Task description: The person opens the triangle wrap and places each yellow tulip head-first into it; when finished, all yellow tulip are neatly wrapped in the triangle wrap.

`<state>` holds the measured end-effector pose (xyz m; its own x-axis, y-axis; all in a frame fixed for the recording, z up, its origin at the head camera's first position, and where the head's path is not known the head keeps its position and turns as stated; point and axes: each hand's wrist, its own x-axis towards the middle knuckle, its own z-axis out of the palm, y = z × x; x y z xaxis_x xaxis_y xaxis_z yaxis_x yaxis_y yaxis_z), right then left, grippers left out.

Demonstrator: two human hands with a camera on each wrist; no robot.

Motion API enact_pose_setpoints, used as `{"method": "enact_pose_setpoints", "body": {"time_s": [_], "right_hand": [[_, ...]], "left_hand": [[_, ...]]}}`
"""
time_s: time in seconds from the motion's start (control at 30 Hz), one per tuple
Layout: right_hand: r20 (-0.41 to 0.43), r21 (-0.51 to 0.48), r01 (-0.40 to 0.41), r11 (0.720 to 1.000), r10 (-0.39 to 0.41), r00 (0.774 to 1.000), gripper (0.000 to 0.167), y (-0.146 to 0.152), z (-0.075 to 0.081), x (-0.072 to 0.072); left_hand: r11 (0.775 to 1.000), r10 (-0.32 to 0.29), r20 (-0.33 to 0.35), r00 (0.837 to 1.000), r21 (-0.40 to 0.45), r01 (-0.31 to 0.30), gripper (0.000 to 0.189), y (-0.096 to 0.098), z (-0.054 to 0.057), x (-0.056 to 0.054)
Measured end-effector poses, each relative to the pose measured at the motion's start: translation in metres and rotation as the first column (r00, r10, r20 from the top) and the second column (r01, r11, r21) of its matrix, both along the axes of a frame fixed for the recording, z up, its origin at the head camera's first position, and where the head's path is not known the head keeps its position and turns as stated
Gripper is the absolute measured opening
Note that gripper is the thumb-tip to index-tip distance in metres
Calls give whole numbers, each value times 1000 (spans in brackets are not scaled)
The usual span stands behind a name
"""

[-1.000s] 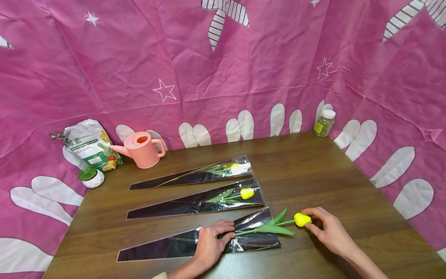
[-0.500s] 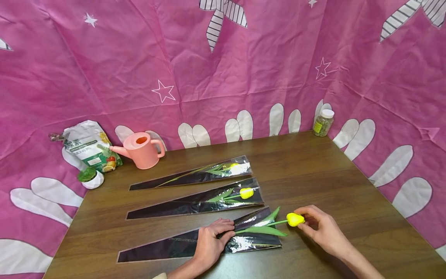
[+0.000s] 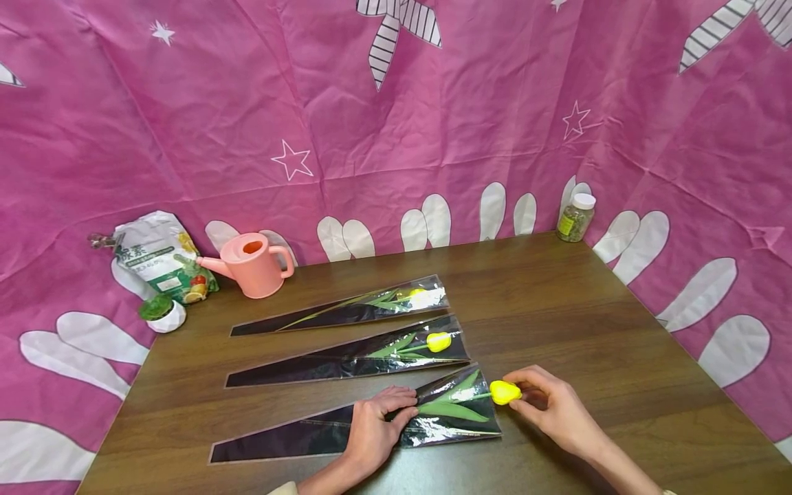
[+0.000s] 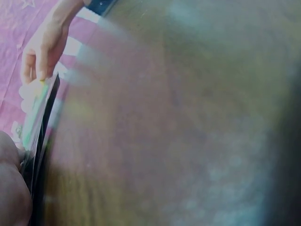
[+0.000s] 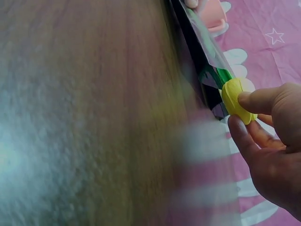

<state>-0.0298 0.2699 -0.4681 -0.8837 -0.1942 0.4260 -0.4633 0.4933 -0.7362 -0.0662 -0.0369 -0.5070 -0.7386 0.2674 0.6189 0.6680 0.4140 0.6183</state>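
Observation:
My right hand (image 3: 559,412) pinches the yellow head of an artificial tulip (image 3: 504,392) between thumb and fingers. The tulip's green leaves (image 3: 454,411) lie within the wide end of a clear-and-black flower sleeve (image 3: 278,440), while its head sticks out past the opening. My left hand (image 3: 380,426) grips the middle of that sleeve, thumb and fingers near the lower stem, which the hand partly hides. In the right wrist view, thumb and fingers surround the yellow tulip head (image 5: 235,100). From the left wrist, the sleeve (image 4: 44,127) appears edge-on and blurred.
Two more sleeves, a middle one (image 3: 297,364) and a far one (image 3: 291,320), each contain a yellow tulip. At the back left stand a pink watering can (image 3: 256,268), a fertilizer bag (image 3: 162,254) and a small potted plant (image 3: 163,316). A white-capped jar (image 3: 575,220) occupies the back right corner.
My right hand has moved left with the tulip, sliding its leaves into the near sleeve until the head is close to the opening. My left hand has stayed in place.

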Motion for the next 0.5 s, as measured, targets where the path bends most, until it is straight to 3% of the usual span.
{"method": "enact_pose_setpoints", "body": {"time_s": [0.13, 0.33, 0.5], "right_hand": [[-2, -26, -31, 999, 31, 1000, 44, -4, -2, -1], [27, -12, -11, 1000, 11, 1000, 44, -6, -3, -2], [-1, -14, -3, 1000, 3, 1000, 42, -7, -4, -3]], "left_hand": [[1000, -7, -3, 1000, 4, 7, 22, 0, 0, -1], [1000, -14, 2, 1000, 14, 14, 23, -1, 1, 0], [999, -26, -8, 1000, 26, 26, 23, 0, 2, -1]]}}
